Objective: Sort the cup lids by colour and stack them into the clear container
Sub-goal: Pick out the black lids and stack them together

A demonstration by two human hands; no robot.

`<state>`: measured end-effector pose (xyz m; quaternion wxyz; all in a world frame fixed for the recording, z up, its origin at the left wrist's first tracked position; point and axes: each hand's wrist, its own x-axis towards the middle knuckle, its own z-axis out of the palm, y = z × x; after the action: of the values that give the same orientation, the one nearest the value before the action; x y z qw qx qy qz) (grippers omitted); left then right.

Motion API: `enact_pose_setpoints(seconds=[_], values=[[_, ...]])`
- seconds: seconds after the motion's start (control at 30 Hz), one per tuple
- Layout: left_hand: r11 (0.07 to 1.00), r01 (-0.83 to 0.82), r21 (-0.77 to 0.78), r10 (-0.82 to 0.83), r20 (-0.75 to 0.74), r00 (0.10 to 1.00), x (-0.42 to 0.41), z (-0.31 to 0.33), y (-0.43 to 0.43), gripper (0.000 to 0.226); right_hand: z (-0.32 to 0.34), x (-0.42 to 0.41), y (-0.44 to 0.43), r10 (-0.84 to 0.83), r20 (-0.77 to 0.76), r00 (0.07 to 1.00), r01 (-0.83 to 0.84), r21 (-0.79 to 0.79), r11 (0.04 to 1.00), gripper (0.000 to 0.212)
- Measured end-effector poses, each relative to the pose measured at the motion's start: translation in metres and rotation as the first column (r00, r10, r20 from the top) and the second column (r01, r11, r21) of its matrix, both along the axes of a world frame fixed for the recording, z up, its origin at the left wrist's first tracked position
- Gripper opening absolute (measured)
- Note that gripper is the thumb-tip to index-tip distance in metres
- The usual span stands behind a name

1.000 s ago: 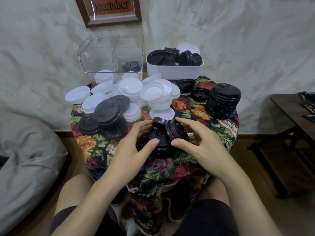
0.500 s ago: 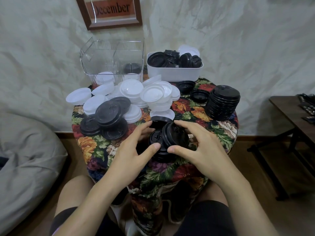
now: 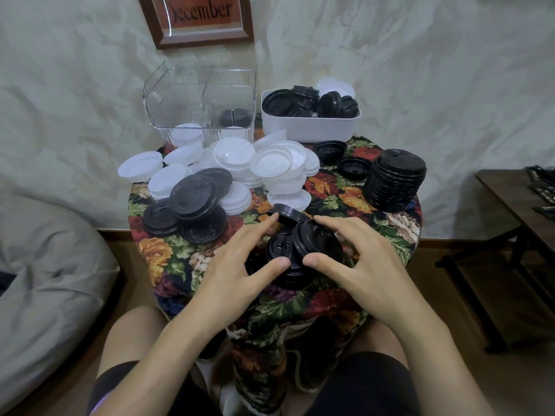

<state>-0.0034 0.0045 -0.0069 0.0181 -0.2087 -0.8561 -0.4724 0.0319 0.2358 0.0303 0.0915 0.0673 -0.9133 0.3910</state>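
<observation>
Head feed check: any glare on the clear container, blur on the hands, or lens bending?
Head view: soft even light, no hard shadows; clear container walls show faint reflections but its contents read through; left hand and right hand, gripping the black lids, look sharp; wide-angle bending curves the frame edges; glare streaks the framed sign.

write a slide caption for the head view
Left hand grips a low black lid pile, right hand holds a tilted black lid on it; white lids, tall black stack and clear container behind.
</observation>
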Motion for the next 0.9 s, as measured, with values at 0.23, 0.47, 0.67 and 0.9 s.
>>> enact_pose_setpoints(seconds=[0.23, 0.47, 0.67, 0.9], values=[[1.000, 0.005, -0.015, -0.005, -0.020, 1.000, 0.000, -0.003, 0.000, 0.067, 0.001, 0.010, -0.003, -0.009, -0.010, 1.000, 0.009, 0.034, 0.999, 0.074], [0.999, 0.045, 0.003, -0.045, 0.008, 0.999, -0.004, -0.004, -0.004, 0.067, 0.000, 0.005, -0.007, -0.023, 0.029, 0.999, 0.020, 0.116, 0.993, 0.082], [0.998, 0.055, 0.009, -0.056, 0.033, 0.998, -0.003, -0.001, -0.005, 0.075, -0.002, -0.001, -0.019, 0.023, 0.046, 0.999, -0.031, 0.169, 0.985, 0.086], [0.994, 0.086, 0.072, -0.092, 0.092, 0.991, -0.005, -0.004, -0.008, 0.078, -0.008, 0.003, -0.012, 0.055, 0.058, 0.997, -0.063, 0.152, 0.986, 0.068]])
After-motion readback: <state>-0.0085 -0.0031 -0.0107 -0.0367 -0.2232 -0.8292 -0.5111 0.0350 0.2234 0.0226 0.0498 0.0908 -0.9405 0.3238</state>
